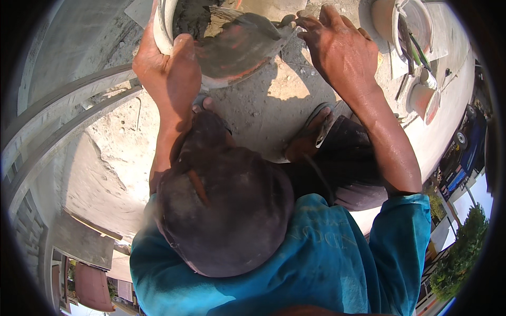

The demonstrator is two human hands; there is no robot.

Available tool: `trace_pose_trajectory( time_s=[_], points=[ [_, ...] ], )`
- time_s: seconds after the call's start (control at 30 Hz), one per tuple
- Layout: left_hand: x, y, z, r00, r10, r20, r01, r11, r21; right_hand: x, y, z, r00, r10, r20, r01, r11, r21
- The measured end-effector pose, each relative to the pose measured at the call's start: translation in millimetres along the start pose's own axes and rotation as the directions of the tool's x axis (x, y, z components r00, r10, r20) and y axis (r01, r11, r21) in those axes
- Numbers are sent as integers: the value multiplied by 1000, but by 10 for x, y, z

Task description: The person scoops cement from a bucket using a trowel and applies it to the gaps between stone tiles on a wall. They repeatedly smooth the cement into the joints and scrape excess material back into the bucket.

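Observation:
My left hand is closed round the pale curved rim of a bucket-like container, most of which lies beyond the upper edge of the view. Beside it is a round shallow pan with a worn reddish rim, holding wet grey mortar. At the pan's right, my right hand has its fingers curled round the handle end of a trowel. The trowel's blade seems to reach over the mortar, partly cut off by the upper edge.
A pale bucket with tools leaning in it stands at the upper right. Below it lies a smaller tipped container. Curved grey rails run along the left. My sandalled feet rest on dusty concrete. A dark blue vehicle is far right.

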State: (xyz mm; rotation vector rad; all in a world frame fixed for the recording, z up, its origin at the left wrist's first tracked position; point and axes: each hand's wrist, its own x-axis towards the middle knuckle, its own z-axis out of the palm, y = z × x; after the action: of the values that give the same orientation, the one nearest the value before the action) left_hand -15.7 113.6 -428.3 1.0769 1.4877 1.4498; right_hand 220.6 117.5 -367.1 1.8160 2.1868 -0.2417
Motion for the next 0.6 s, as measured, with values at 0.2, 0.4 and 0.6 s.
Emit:
trace_pose_trajectory(
  time_s=[0.2, 0.4, 0.6],
  points=[
    [86, -23, 29, 999, 31, 22, -31, 999, -11, 0, -281, 333, 979, -140, -145, 145, 989, 25],
    [86, 86, -17, 997, -80, -9, 80, 997, -8, -68, -414, 463, 999, -20, -49, 42, 860, 509],
    [151, -115, -273, 918, -396, -32, 363, 870, -334, -343, -96, -250, 938, -87, 334, -226, 577, 785]
  ],
)
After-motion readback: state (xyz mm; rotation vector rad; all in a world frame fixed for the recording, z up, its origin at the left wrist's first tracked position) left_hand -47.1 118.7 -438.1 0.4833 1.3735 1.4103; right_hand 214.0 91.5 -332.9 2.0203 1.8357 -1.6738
